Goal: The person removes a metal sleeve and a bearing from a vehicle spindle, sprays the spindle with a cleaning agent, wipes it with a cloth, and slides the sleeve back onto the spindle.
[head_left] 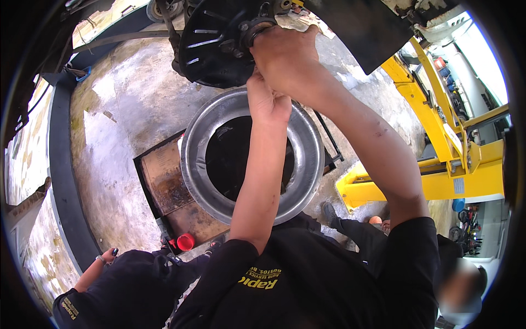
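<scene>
Both my arms reach up to a black wheel hub and its round slotted backing plate (213,44) at the top of the view. My right hand (285,57) is curled over the hub's centre, next to a metal ring, and grips it. My left hand (267,101) is pressed up just beneath the right one. Its fingers are hidden behind the right hand, so what it holds is not visible. Directly below the hands stands a wide silver round pan (197,148) with a dark centre.
The pan rests on a rusty brown tray (164,181) on stained concrete, with a red cap (185,241) by its near corner. Yellow lift arms (438,181) stand to the right. One person in a black shirt (126,285) crouches at lower left, another at lower right (455,274).
</scene>
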Motion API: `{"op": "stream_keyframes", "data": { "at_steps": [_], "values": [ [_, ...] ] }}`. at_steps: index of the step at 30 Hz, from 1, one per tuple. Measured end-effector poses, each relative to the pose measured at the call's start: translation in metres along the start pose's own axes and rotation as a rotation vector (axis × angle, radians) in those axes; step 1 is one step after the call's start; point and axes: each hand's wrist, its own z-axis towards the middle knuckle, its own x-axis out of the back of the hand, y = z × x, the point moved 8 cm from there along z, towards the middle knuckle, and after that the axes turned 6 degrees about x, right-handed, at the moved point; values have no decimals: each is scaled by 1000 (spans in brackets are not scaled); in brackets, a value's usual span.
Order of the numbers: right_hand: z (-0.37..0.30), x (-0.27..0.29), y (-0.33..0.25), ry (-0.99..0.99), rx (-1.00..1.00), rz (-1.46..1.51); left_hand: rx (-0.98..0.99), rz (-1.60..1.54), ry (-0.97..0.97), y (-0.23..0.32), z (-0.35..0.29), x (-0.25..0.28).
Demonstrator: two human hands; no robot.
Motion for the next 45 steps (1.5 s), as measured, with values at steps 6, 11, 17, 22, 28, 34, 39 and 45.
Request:
{"op": "stream_keyframes", "data": {
  "at_steps": [6, 11, 17, 22, 28, 34, 39, 45],
  "values": [
    [-7, -37, 49, -232, -163, 947, -94, 154, 482, 14, -24, -22],
    [1, -17, 31, -348, -106, 562, -42, 203, 568, 15, -22, -15],
    [3, -5, 1, -40, -46, 83, 82, -222, 143, 0, -2, -3],
    [-5, -39, 47, -429, -138, 1058, -212, 317, 379, 30, -22, -21],
    [15, -32, 37, -277, 31, 537, -10, 133, 402, 15, -16, -15],
    [-43, 5, 29, -388, -109, 540, 98, 140, 442, -6, -57, -18],
    [-54, 3, 21, -194, -70, 232, 94, 86, 355, -25, -61, -18],
    [-65, -37, 41, -352, -259, 1426, -182, 453, 425, 10, -70, -35]
  ]
}}
